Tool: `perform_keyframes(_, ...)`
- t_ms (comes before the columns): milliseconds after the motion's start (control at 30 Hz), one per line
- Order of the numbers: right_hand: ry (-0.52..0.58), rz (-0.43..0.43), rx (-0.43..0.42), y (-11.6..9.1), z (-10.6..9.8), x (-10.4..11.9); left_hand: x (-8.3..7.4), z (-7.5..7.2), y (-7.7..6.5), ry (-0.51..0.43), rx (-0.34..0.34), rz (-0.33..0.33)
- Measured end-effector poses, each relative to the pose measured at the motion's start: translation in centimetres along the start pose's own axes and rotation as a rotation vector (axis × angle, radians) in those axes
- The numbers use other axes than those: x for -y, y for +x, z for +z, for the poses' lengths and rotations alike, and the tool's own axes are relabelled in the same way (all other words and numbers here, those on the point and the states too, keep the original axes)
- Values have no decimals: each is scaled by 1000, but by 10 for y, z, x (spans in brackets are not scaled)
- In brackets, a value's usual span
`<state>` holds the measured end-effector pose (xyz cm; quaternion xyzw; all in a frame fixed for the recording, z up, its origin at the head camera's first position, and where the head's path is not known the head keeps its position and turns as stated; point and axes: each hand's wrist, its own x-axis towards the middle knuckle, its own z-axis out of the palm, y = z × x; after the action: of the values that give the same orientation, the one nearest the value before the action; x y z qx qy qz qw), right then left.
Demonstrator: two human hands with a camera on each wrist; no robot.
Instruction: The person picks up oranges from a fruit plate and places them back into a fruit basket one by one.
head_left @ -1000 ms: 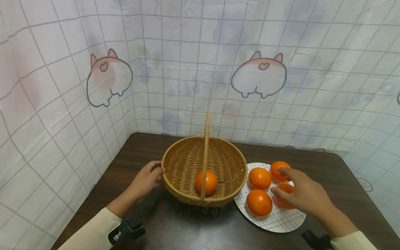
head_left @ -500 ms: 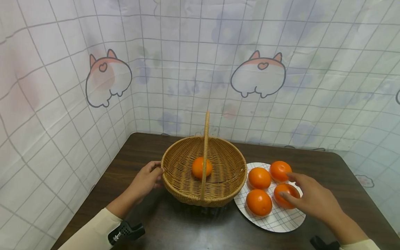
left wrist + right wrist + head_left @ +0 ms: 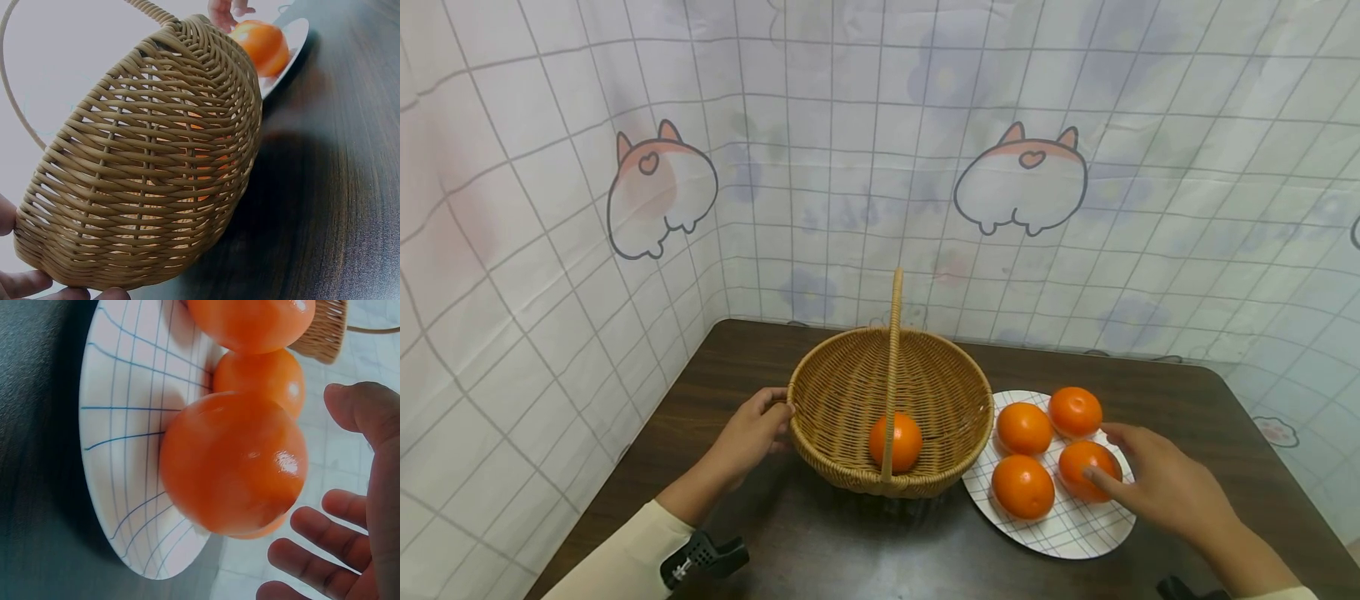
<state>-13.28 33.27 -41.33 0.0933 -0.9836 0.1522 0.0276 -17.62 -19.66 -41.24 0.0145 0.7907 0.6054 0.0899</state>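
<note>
While the basket [image 3: 842,387] is gripped by the left hand [image 3: 751,432], the right-front orange [image 3: 1082,468] should be cupped low by the right hand [image 3: 1174,483], found spread and empty.

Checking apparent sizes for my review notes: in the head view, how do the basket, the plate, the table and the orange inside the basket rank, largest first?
1. Table
2. Basket
3. Plate, partly covered by oranges
4. Orange inside the basket

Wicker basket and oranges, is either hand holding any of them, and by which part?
The left hand holds the wicker basket by its rim's left side; the right hand, near an orange, holds nothing.
</note>
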Motion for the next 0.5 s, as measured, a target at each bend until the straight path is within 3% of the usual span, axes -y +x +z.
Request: perform_keyframes(500,17,19,15,-7,9,-12,2,1,3,4,-13,-12)
